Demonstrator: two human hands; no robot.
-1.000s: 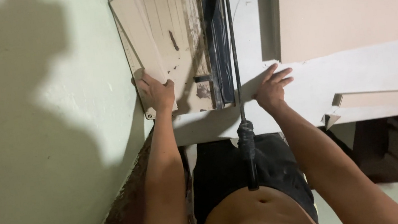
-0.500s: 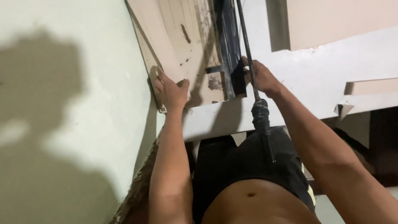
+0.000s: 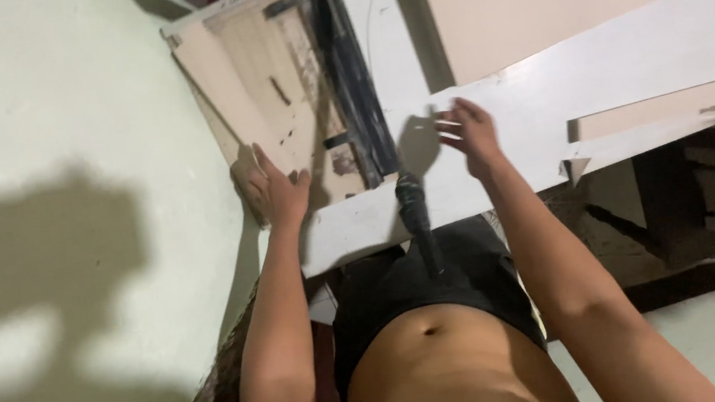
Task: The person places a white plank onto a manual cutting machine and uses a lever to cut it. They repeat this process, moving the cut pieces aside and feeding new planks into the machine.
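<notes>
The paper cutter (image 3: 291, 100) is pressed at its near left corner by the left hand (image 3: 277, 193), fingers spread flat on the beige board. Its dark blade arm (image 3: 353, 92) runs along the right edge, the black handle (image 3: 413, 208) sticking out past the white table's (image 3: 631, 58) near edge. To the right of the cutter, the right hand (image 3: 469, 134) is held open just above the table, gripping nothing, a bit blurred. A pale wall (image 3: 54, 174) crowds the cutter's left side, so open room is only found rightward. Compared with half a second back, the right hand has been lifted off the handle.
</notes>
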